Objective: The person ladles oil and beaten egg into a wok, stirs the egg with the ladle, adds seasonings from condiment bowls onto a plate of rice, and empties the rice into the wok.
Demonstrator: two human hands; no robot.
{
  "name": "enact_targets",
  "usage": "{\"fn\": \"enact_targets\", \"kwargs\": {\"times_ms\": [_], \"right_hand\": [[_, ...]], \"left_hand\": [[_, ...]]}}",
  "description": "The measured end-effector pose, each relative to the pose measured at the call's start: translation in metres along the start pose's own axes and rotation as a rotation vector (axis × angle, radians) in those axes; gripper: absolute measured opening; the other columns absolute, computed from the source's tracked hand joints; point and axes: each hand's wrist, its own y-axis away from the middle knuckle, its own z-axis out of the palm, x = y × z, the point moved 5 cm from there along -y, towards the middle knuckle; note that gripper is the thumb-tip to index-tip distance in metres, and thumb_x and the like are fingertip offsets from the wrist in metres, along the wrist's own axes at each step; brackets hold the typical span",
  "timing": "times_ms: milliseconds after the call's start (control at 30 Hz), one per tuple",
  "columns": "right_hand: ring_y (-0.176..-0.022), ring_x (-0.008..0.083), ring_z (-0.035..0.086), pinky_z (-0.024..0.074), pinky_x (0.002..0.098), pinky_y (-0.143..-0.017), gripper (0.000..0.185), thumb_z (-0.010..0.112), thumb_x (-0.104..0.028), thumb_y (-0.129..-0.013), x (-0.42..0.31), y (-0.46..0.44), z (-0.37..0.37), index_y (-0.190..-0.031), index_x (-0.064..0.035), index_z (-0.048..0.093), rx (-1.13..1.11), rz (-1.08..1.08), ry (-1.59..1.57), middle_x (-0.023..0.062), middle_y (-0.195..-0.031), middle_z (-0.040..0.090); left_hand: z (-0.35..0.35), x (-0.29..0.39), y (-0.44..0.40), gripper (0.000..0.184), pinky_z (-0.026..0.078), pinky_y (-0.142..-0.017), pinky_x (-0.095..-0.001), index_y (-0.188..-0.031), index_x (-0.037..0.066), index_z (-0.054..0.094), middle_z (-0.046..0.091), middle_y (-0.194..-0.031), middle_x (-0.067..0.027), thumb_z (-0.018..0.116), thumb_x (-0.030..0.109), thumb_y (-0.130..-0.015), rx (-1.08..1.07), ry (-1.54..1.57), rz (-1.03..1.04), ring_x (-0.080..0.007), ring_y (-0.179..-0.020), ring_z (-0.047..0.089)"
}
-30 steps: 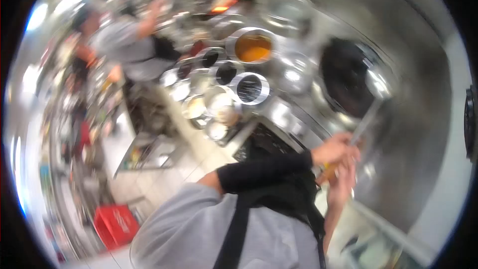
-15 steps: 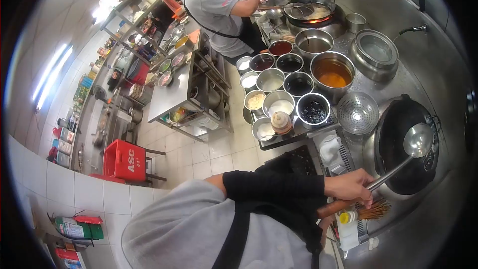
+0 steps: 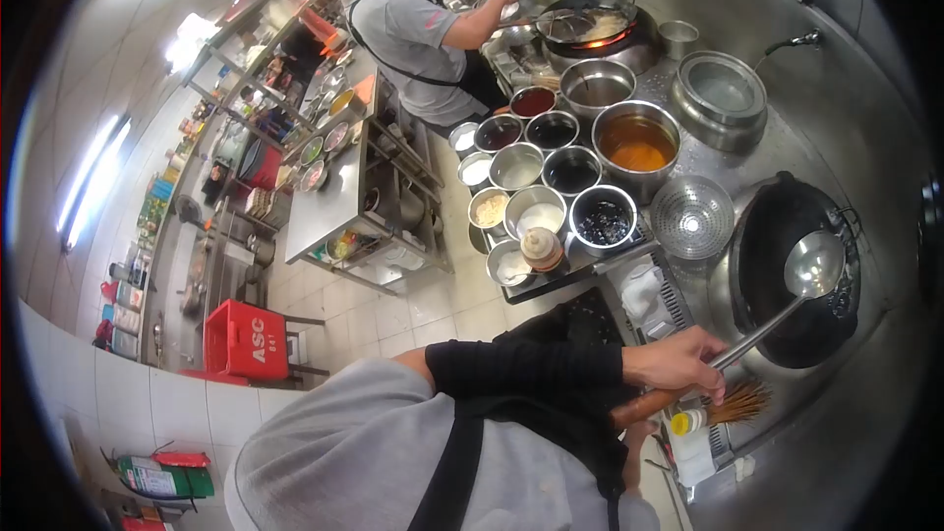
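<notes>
My left hand (image 3: pixel 678 366), below a black sleeve, is closed around the handle of a long steel ladle (image 3: pixel 757 334). The ladle's wooden grip end (image 3: pixel 644 407) points back toward my apron. Its round bowl lies over the right part of a dark wok (image 3: pixel 772 305); whether it touches the wok cannot be made out. Part of my right hand (image 3: pixel 641 438) shows below the wooden grip, close to my body, with its fingers mostly hidden. Near the ladle handle are a bamboo brush (image 3: pixel 739 403) and a yellow-capped bottle (image 3: pixel 688 422).
Several steel pots of sauces and seasonings stand beyond my arm, including one of orange liquid (image 3: pixel 637 143). A perforated strainer (image 3: pixel 691 218) and a squeeze bottle (image 3: pixel 541 248) are nearby. A co-worker (image 3: pixel 408 49) stands at a lit wok (image 3: pixel 590 25). A red crate (image 3: pixel 246 339) sits left.
The view has shifted slightly, so most things appear a little further left. My left hand keeps its grip on the ladle, whose bowl stays over the wok.
</notes>
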Motion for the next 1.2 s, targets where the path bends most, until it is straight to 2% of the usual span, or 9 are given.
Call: {"fn": "enact_targets", "kwargs": {"times_ms": [400, 667, 767, 800, 900, 933, 1033, 1100, 1200], "right_hand": [[-0.109, 0.0271, 0.063, 0.0549, 0.0401, -0.082, 0.046, 0.057, -0.021, -0.092, -0.035, 0.036, 0.013, -0.134, -0.0017, 0.054, -0.051, -0.012, -0.056, 0.0133, -0.124, 0.062], [-0.111, 0.0268, 0.062, 0.0549, 0.0401, -0.082, 0.05, 0.057, -0.02, -0.09, -0.084, 0.112, 0.008, -0.137, -0.0022, 0.052, -0.487, -0.098, -0.554, 0.0131, -0.128, 0.061], [-0.111, 0.0324, 0.061, 0.0581, 0.045, -0.079, 0.063, 0.066, -0.017, -0.081, -0.148, 0.171, 0.04, -0.139, -0.0034, 0.047, -0.406, -0.22, -0.555, 0.0189, -0.122, 0.061], [-0.108, 0.0308, 0.063, 0.0585, 0.0446, -0.072, 0.053, 0.065, -0.015, -0.088, -0.161, 0.176, 0.048, -0.137, -0.0049, 0.047, -0.415, -0.253, -0.402, 0.0159, -0.114, 0.063], [-0.097, 0.0272, 0.067, 0.0595, 0.0415, -0.073, 0.044, 0.064, -0.011, -0.095, -0.146, 0.139, 0.038, -0.135, -0.004, 0.048, -0.334, -0.226, -0.224, 0.014, -0.114, 0.062], [-0.086, 0.0241, 0.07, 0.0598, 0.0389, -0.072, 0.036, 0.063, -0.009, -0.098, -0.15, 0.137, 0.045, -0.131, -0.0027, 0.049, -0.16, -0.341, -0.271, 0.013, -0.112, 0.064], [-0.082, 0.0233, 0.07, 0.0599, 0.0384, -0.07, 0.033, 0.064, -0.009, -0.098, -0.127, 0.097, 0.023, -0.127, -0.0007, 0.051, -0.095, -0.358, -0.206, 0.0125, -0.107, 0.064], [-0.081, 0.0242, 0.07, 0.0597, 0.0372, -0.067, 0.029, 0.064, -0.008, -0.097, -0.136, 0.115, 0.033, -0.122, 0.0014, 0.053, -0.027, -0.329, -0.241, 0.0122, -0.106, 0.065], [-0.092, 0.0258, 0.068, 0.0562, 0.0365, -0.079, 0.034, 0.066, -0.01, -0.096, -0.111, 0.087, 0.01, -0.125, 0.0044, 0.055, -0.022, -0.368, -0.043, 0.0131, -0.11, 0.064]], "left_hand": [[-0.001, -0.013, -0.016, 0.026, 0.053, -0.074, -0.026, -0.115, -0.005, 0.062, 0.07, -0.088, -0.0058, 0.069, 0.009, -0.093, -0.099, 0.374, -0.069, -0.0146, -0.09, 0.071], [-0.006, -0.077, -0.043, 0.026, 0.052, -0.07, -0.0263, -0.107, -0.001, 0.069, 0.069, -0.084, -0.0028, 0.075, 0.015, -0.088, -0.215, 0.051, 0.0, -0.0101, -0.078, 0.064], [0.0, -0.053, -0.024, 0.028, 0.052, -0.071, -0.0257, -0.108, -0.001, 0.069, 0.069, -0.087, -0.0016, 0.075, 0.014, -0.085, -0.167, -0.176, -0.16, -0.0088, -0.079, 0.063], [0.001, -0.058, -0.026, 0.03, 0.052, -0.075, -0.0281, -0.109, -0.001, 0.069, 0.07, -0.091, -0.0022, 0.074, 0.014, -0.083, -0.189, -0.242, -0.169, -0.0099, -0.082, 0.062], [0.006, -0.106, -0.047, 0.033, 0.051, -0.066, -0.0317, -0.109, 0.003, 0.071, 0.067, -0.087, -0.0035, 0.075, 0.018, -0.08, -0.237, -0.213, 0.053, -0.0129, -0.077, 0.062], [0.01, -0.09, -0.037, 0.032, 0.051, -0.081, -0.0321, -0.109, -0.003, 0.067, 0.07, -0.094, -0.0058, 0.075, 0.015, -0.084, -0.261, -0.236, 0.026, -0.0153, -0.089, 0.063], [0.014, -0.091, -0.033, 0.032, 0.052, -0.08, -0.0334, -0.107, 0.0, 0.071, 0.071, -0.093, -0.0093, 0.076, 0.014, -0.08, -0.228, -0.303, 0.128, -0.0184, -0.089, 0.065], [0.014, -0.087, -0.031, 0.031, 0.051, -0.084, -0.0341, -0.107, -0.001, 0.071, 0.072, -0.097, -0.0114, 0.077, 0.015, -0.081, -0.263, -0.3, 0.123, -0.0199, -0.093, 0.065], [0.016, -0.081, -0.024, 0.031, 0.051, -0.083, -0.0335, -0.108, -0.001, 0.07, 0.071, -0.096, -0.0103, 0.076, 0.016, -0.083, -0.304, -0.275, 0.102, -0.0185, -0.092, 0.065]]}}
